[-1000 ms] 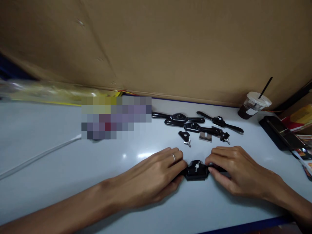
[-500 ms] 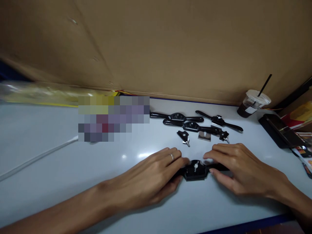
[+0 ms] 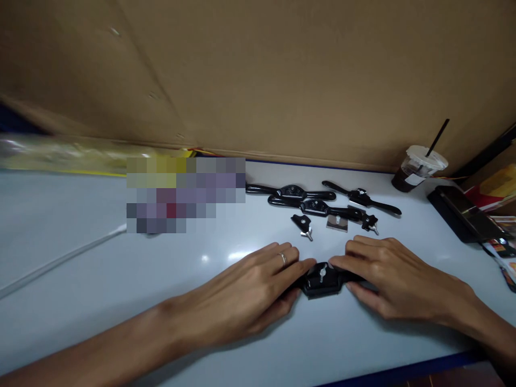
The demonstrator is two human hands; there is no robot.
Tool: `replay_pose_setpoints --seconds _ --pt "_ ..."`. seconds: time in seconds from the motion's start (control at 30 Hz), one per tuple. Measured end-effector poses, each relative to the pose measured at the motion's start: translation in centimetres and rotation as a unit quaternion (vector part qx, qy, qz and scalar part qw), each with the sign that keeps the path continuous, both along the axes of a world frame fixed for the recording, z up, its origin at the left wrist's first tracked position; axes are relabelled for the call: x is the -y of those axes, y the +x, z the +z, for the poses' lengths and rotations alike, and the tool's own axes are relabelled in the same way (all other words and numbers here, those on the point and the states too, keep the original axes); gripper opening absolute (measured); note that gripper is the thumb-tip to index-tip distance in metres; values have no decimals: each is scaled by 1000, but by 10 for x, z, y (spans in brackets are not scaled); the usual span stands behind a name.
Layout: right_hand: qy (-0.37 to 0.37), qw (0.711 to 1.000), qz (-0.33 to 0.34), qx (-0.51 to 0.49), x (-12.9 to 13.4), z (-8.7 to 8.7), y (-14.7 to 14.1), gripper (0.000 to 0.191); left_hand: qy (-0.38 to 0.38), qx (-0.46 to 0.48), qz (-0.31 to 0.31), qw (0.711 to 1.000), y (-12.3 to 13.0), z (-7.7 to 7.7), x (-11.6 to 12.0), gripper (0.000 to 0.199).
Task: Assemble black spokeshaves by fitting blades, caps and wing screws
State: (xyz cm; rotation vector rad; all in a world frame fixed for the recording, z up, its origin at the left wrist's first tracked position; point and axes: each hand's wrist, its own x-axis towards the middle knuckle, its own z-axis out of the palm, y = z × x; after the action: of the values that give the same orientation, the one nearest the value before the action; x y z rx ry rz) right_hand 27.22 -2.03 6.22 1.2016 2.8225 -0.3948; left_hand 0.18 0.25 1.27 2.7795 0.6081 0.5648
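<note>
A black two-handled tool (image 3: 322,282) with a silver wing screw at its centre lies near the front of the table. My left hand (image 3: 270,285), with a ring on one finger, is closed round its left handle, the index fingertip at the centre body. The right handle is gripped by my right hand (image 3: 379,277), whose index finger reaches the top edge of the body. Both handles are mostly hidden by my hands. Behind them lie a small black plate with a screw (image 3: 302,223), a flat metal blade (image 3: 337,223) and another black piece with a screw (image 3: 368,221).
Three similar black tools (image 3: 290,192) (image 3: 316,207) (image 3: 362,198) lie farther back. A cup with a straw (image 3: 415,166) and a black case (image 3: 455,215) are at the right. A white cable (image 3: 64,260) and a plastic bag (image 3: 68,156) are at the left, by a blurred-out area.
My right hand has shifted slightly left, its index finger now against the tool's body and its grip closer round the handle. My left index fingertip has moved slightly right along the body.
</note>
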Motion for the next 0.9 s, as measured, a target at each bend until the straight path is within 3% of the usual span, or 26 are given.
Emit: replay_pose_setpoints --seconds 0.17,0.47,0.57,0.9 --pt "25 1000 14 -12 1 -2 1 43 -16 -6 6 1000 0 1 0 35" --pt "23 1000 -9 3 4 4 2 12 -27 3 2 1000 0 -2 0 23" --pt "20 1000 -6 14 5 5 2 9 -19 4 -2 1000 0 -1 0 24" --pt "60 998 19 9 6 -2 -2 36 19 2 -3 1000 -1 -4 -3 23"
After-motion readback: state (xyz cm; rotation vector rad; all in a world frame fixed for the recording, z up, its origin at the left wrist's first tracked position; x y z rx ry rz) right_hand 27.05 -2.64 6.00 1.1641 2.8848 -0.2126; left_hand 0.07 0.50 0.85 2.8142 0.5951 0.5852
